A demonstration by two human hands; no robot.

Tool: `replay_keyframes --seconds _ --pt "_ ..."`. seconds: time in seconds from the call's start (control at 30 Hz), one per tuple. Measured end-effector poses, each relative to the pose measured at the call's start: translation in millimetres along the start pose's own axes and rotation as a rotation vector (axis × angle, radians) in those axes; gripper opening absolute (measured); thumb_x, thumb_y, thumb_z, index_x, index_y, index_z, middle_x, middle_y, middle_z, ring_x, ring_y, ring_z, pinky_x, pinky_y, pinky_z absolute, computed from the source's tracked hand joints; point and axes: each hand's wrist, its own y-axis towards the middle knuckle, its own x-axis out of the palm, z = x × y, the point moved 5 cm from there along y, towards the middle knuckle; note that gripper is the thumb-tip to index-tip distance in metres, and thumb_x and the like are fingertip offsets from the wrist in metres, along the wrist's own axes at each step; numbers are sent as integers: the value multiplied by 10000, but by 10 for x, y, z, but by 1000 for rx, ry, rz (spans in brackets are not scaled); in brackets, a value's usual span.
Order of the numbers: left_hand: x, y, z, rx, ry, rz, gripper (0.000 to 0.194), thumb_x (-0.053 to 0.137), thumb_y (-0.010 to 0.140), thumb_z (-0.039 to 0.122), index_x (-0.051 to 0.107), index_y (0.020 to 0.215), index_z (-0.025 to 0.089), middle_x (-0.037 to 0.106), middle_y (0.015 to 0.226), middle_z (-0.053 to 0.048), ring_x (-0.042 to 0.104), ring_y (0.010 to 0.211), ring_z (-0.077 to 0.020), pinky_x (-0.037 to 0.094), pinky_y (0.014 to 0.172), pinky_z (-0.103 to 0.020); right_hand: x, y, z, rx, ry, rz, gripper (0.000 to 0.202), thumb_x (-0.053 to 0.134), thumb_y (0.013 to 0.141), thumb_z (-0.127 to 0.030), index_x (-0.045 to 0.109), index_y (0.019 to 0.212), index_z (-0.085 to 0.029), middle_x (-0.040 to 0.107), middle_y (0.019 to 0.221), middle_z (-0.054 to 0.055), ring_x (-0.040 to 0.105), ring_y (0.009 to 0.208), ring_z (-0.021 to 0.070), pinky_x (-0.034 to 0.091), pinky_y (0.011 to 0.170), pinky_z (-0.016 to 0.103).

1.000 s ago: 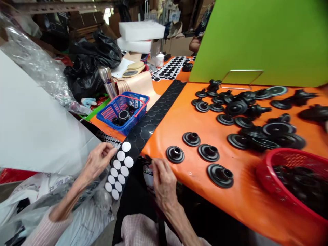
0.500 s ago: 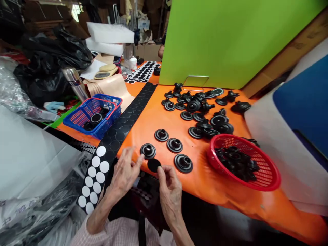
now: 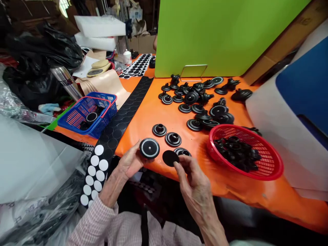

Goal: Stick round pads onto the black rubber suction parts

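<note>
My left hand [image 3: 132, 160] holds a round black part [image 3: 149, 148] by its edge, its flat face with a pale ring turned up towards me. Between the thumb and fingers of my right hand [image 3: 192, 174] is a thin black disc [image 3: 170, 158], just right of that part and apart from it. Behind my hands, two black parts with raised hubs [image 3: 159, 130] [image 3: 173, 139] stand on the orange table cover [image 3: 138, 131]. A third such part [image 3: 182, 152] is partly hidden by my right hand. Left of my left hand lies a black strip [image 3: 120, 121] with white circles [image 3: 99, 149] at its near end.
A red basket [image 3: 278, 164] of black parts stands at the right. Many loose black parts [image 3: 192, 97] lie before a green board [image 3: 217, 37]. At the left are a blue basket [image 3: 77, 118] and a metal flask [image 3: 65, 80]. Sticker sheets [image 3: 137, 66] lie at the back.
My left hand has picked up the nearest left black part and turned its flat face up. My right hand has moved right and slightly up with the black disc. The view has shifted slightly.
</note>
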Motion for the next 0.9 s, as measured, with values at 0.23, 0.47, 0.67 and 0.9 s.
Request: replay_keyframes --seconds 0.23,0.47,0.67,0.9 --pt "96 -186 -51 124 136 -154 147 661 775 140 662 922 139 650 960 -46 608 885 -162 536 828 -347 48 36 26 256 398 -22 230 666 788 -413 549 829 -219 540 711 -27 518 634 113 446 609 246" --pt "84 -319 -67 132 221 -171 387 685 764 187 631 1148 197 640 1157 -81 627 1007 -221 552 823 -350 197 53 66 312 454 -10 253 680 753 -446 616 734 -202 535 914 15 524 871 146 433 771 271" --pt "87 -364 -82 126 243 -179 394 681 736 160 666 1127 208 632 1223 -78 616 1068 -236 536 865 -340 329 18 33 309 389 51 263 658 751 -454 639 705 -195 555 1075 77 540 1024 214 474 809 335" --pt "97 -370 -90 125 238 -196 438 641 740 136 659 1170 217 663 1162 -72 618 1048 -211 527 861 -309 362 9 -28 296 335 58 271 620 780 -453 630 712 -191 555 1048 74 557 975 198 494 781 315"
